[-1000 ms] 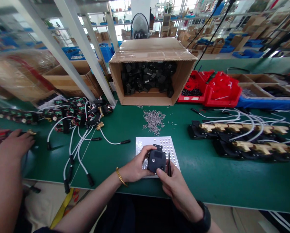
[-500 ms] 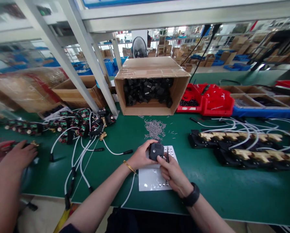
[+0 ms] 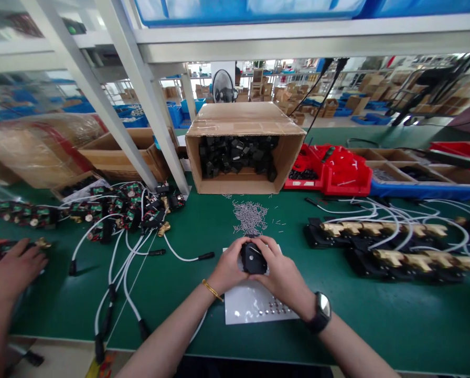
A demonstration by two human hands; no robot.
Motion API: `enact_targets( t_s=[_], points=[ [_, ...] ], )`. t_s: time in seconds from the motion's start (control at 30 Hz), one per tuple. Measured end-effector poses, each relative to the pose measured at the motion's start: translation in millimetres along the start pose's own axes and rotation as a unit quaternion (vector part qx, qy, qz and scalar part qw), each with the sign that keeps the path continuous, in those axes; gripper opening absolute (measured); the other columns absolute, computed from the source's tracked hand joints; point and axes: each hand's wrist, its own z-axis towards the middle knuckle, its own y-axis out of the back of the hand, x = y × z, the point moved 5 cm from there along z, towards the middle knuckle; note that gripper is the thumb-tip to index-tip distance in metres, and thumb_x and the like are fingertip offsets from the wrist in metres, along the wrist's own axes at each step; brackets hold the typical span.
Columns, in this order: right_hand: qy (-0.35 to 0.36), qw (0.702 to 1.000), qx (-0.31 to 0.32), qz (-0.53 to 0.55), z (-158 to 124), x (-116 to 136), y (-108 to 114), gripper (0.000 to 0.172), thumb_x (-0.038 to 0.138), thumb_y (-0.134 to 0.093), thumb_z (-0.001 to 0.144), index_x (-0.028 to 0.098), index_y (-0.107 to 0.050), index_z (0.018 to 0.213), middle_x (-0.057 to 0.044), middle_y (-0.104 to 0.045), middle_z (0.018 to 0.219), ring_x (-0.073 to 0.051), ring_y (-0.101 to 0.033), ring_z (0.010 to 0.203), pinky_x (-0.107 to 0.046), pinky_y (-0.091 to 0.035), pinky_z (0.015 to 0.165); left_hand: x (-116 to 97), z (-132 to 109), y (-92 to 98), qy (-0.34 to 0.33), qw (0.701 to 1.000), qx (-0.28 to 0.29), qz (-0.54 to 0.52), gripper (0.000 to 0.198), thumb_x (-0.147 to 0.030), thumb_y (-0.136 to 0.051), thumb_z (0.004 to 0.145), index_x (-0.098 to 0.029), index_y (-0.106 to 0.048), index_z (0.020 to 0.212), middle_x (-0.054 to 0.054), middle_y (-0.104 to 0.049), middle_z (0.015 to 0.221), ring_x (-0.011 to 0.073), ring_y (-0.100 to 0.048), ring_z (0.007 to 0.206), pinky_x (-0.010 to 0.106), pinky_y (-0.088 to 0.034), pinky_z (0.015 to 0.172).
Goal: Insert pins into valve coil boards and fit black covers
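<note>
A black housing (image 3: 254, 258) with a small round silver spot on its face is held between both hands. My left hand (image 3: 230, 266) grips its left side, fingers wrapped round the edge. On the right side my right hand (image 3: 279, 270) presses with fingers and thumb. Beneath them lies a white sheet (image 3: 245, 307) with small shiny round pieces (image 3: 276, 307) on its right part. A pile of small screws (image 3: 249, 215) is spread on the green table just beyond the hands.
An open cardboard box (image 3: 245, 119) of black parts stands behind the screws. Red bins (image 3: 347, 181) are to its right. Brass-fitted black units (image 3: 392, 258) lie right, wired circuit assemblies (image 3: 130, 202) left. Another person's hand (image 3: 22, 265) works at far left.
My right hand has moved from the housing's lower corner to wrap its right side. The dark slender tool near its fingers no longer shows. The view has tilted up slightly.
</note>
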Motion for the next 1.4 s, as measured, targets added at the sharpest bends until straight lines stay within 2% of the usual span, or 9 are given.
enact_targets(
  t_s=[0.23, 0.4, 0.53, 0.67, 0.8, 0.97, 1.07, 1.2, 1.4],
  points=[
    [0.046, 0.997, 0.007, -0.059, -4.6, 11.2, 15.4, 0.06, 0.024, -0.062, 0.076, 0.02, -0.032, 0.128, -0.013, -0.049, 0.119, -0.027, -0.06, 0.096, -0.04, -0.056, 0.07, -2.0, -2.3, -0.9, -0.032, 0.999, -0.002, 0.004, 0.062, -0.013, -0.069, 0.06, -0.022, -0.044, 0.116, 0.008, -0.055, 0.118, 0.0237, -0.054, 0.109, 0.038, -0.043, 0.095],
    [-0.048, 0.997, -0.019, -0.062, -29.3, 6.8, 46.7, 0.06, 0.028, -0.07, 0.068, 0.02, -0.041, 0.121, -0.01, -0.051, 0.114, -0.027, -0.06, 0.092, -0.04, -0.054, 0.075, 3.0, 0.8, -1.1, 0.003, 1.0, 0.005, 0.027, 0.067, -0.021, -0.074, 0.062, -0.023, -0.042, 0.12, 0.008, -0.052, 0.124, 0.0243, -0.049, 0.116, 0.04, -0.038, 0.1],
    [-0.14, 0.988, 0.019, -0.059, -58.2, -28.3, 26.5, 0.06, 0.025, -0.068, 0.069, 0.018, -0.043, 0.123, -0.013, -0.049, 0.123, -0.031, -0.059, 0.094, -0.047, -0.052, 0.077, 10.2, 1.2, -1.9, 0.025, 0.999, 0.011, 0.026, 0.067, -0.023, -0.073, 0.065, -0.025, -0.04, 0.123, 0.007, -0.049, 0.127, 0.0246, -0.047, 0.118, 0.042, -0.037, 0.102],
    [-0.142, 0.978, -0.111, 0.102, -72.8, -53.8, 21.8, 0.026, 0.034, -0.052, 0.085, 0.016, -0.058, 0.104, -0.014, -0.052, 0.121, -0.029, -0.054, 0.106, -0.043, -0.046, 0.087, 10.3, -0.1, -0.8, 0.039, 0.999, 0.023, 0.005, 0.069, -0.022, -0.074, 0.064, -0.025, -0.039, 0.123, 0.007, -0.048, 0.127, 0.0247, -0.047, 0.118, 0.044, -0.037, 0.102],
    [-0.141, 0.898, -0.271, 0.318, -64.3, -56.8, 49.3, 0.054, 0.046, -0.024, 0.094, 0.019, -0.058, 0.063, -0.008, -0.059, 0.078, -0.019, -0.058, 0.078, -0.031, -0.049, 0.069, 7.3, 1.2, 1.2, 0.053, 0.998, 0.025, -0.005, 0.071, -0.022, -0.076, 0.061, -0.024, -0.04, 0.122, 0.008, -0.049, 0.127, 0.0253, -0.048, 0.117, 0.045, -0.038, 0.101],
    [-0.185, 0.853, -0.128, 0.47, -32.4, -34.1, 42.6, 0.049, 0.056, -0.035, 0.089, 0.017, -0.063, 0.08, -0.005, -0.063, 0.063, -0.016, -0.059, 0.054, -0.027, -0.05, 0.052, 6.1, 2.3, 1.6, 0.04, 0.999, 0.023, -0.023, 0.074, -0.024, -0.078, 0.06, -0.023, -0.039, 0.123, 0.008, -0.048, 0.128, 0.0253, -0.048, 0.118, 0.043, -0.038, 0.101],
    [-0.146, 0.892, -0.095, 0.417, -16.8, -19.7, 39.6, 0.028, 0.044, -0.061, 0.079, 0.017, -0.064, 0.087, -0.008, -0.069, 0.083, -0.021, -0.066, 0.074, -0.033, -0.055, 0.066, 4.8, 2.4, 2.1, 0.03, 0.999, 0.029, -0.026, 0.073, -0.027, -0.078, 0.061, -0.023, -0.04, 0.123, 0.009, -0.049, 0.127, 0.0261, -0.048, 0.117, 0.044, -0.038, 0.1],
    [-0.066, 0.951, -0.096, 0.286, 0.6, -9.4, 43.1, 0.012, 0.03, -0.065, 0.077, 0.019, -0.066, 0.08, -0.004, -0.068, 0.077, -0.018, -0.066, 0.071, -0.028, -0.054, 0.063, 2.6, 3.1, 4.1, 0.017, 0.999, 0.031, -0.024, 0.074, -0.029, -0.078, 0.06, -0.024, -0.039, 0.123, 0.008, -0.05, 0.126, 0.0259, -0.048, 0.116, 0.042, -0.039, 0.098],
    [-0.031, 0.966, -0.066, 0.25, 14.8, -5.4, 42.1, 0.007, 0.025, -0.063, 0.076, 0.019, -0.066, 0.078, -0.003, -0.069, 0.074, -0.017, -0.066, 0.068, -0.026, -0.053, 0.059, 4.8, 3.1, 4.9, 0.017, 0.998, 0.042, -0.032, 0.076, -0.03, -0.078, 0.06, -0.023, -0.038, 0.124, 0.008, -0.05, 0.126, 0.0259, -0.048, 0.116, 0.042, -0.039, 0.098]
  ],
)
